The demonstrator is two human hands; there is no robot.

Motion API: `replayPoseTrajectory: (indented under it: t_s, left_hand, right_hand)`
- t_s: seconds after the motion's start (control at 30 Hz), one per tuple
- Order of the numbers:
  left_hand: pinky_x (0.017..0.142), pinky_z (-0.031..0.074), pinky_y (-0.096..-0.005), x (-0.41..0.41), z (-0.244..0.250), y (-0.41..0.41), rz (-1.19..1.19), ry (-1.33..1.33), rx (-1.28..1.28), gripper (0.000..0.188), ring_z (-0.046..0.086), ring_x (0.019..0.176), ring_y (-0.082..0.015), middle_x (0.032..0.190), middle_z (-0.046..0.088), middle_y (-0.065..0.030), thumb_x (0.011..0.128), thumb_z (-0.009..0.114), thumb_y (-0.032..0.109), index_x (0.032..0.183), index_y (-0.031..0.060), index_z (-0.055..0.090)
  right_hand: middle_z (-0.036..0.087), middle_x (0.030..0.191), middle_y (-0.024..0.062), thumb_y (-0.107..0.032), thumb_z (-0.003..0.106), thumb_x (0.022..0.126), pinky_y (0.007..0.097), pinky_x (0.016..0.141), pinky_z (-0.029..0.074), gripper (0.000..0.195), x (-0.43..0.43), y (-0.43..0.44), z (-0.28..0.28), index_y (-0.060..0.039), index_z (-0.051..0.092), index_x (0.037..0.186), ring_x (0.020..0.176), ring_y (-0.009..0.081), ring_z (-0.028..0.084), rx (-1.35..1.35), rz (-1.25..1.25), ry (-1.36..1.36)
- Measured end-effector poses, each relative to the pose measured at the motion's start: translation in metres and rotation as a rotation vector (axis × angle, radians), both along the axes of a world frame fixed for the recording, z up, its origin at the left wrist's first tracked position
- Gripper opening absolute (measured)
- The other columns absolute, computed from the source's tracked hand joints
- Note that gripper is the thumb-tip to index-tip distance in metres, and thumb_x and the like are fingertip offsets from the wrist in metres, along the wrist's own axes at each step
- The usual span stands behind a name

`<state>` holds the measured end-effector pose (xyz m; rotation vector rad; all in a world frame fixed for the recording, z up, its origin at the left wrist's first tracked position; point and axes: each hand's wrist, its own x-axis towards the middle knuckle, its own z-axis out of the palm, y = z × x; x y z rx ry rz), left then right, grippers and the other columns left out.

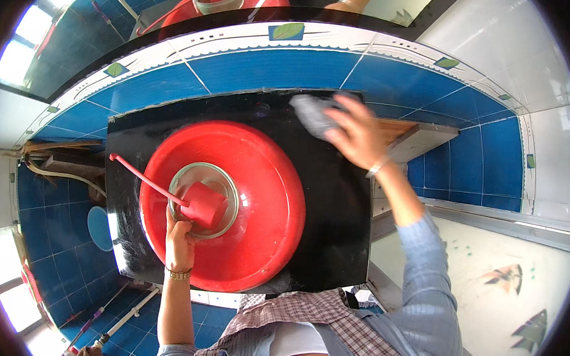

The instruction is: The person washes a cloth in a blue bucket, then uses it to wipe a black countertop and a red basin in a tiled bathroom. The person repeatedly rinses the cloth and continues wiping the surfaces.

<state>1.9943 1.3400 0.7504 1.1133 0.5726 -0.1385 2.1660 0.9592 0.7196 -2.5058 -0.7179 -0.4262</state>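
My left hand [180, 245] grips the near rim of a round glass bowl [235, 202], which is over the left part of a large red plastic basin [268, 216]. A red long-handled dipper [204, 206] lies in the bowl, its handle reaching out to the upper left. The basin rests on a black countertop [334, 220]. At the counter's back right corner my right hand [358, 133], blurred, holds a grey cloth [312, 115] against or just over the surface; contact cannot be told.
A blue tiled wall [272, 69] with a mirror [129, 7] above runs behind the counter. Right of the counter are a wooden ledge [419, 137] and a white panel with fish pictures [484, 288]. A light blue basin [100, 228] and a hose [65, 174] are at the left.
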Motion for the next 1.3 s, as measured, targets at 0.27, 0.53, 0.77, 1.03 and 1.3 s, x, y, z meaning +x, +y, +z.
replayPoseTrajectory:
  t_s: [0.27,0.53,0.77,1.03,1.3]
  left_hand:
    - [0.077,0.060,-0.0400,-0.004,0.007,-0.014,0.001,-0.027,0.002,0.069,0.058,0.112,-0.0281,0.140,0.042,-0.0119,0.078,0.034,-0.001,0.146,0.0085,0.024]
    - [0.084,0.057,-0.0458,-0.010,0.003,-0.014,0.006,-0.023,-0.033,0.072,0.055,0.116,-0.0333,0.144,0.038,-0.0127,0.078,0.033,-0.002,0.147,0.0092,0.019]
    - [0.075,0.060,-0.0369,-0.007,0.002,-0.022,-0.051,-0.035,0.006,0.068,0.065,0.099,-0.0242,0.131,0.050,-0.0124,0.078,0.037,0.000,0.145,0.0077,0.025]
    - [0.072,0.060,-0.0339,-0.014,-0.006,-0.016,-0.020,0.038,0.038,0.071,0.065,0.093,-0.0186,0.125,0.053,-0.0099,0.076,0.037,0.000,0.146,0.0080,0.025]
    - [0.082,0.057,-0.0457,-0.017,-0.002,-0.015,-0.010,-0.043,-0.021,0.073,0.061,0.107,-0.0317,0.142,0.039,-0.0129,0.076,0.036,0.000,0.147,0.0080,0.021]
  right_hand:
    - [0.044,0.133,-0.0038,-0.030,0.069,0.074,0.0535,0.091,0.035,0.032,0.046,0.109,-0.079,-0.0285,0.066,0.106,0.114,0.0315,0.043,-0.104,-0.163,0.024]
    - [0.044,0.136,0.0010,-0.033,0.069,0.076,0.0602,0.098,0.029,0.035,-0.134,0.019,-0.054,-0.0263,0.066,0.111,0.116,0.0370,0.042,-0.148,-0.209,0.176]
    - [0.047,0.133,0.0026,-0.034,0.066,0.082,0.0567,0.098,0.036,0.029,-0.005,-0.013,-0.084,-0.0208,0.067,0.108,0.114,0.0364,0.048,-0.180,-0.437,-0.019]
    - [0.049,0.127,0.0021,-0.028,0.072,0.075,0.0504,0.082,0.047,0.028,-0.058,-0.005,-0.080,-0.0233,0.069,0.102,0.106,0.0402,0.050,-0.112,-0.510,-0.036]
    - [0.052,0.121,0.0089,-0.029,0.069,0.078,0.0475,0.080,0.047,0.029,-0.032,-0.011,-0.074,-0.0223,0.066,0.106,0.101,0.0380,0.054,-0.284,-0.688,-0.024]
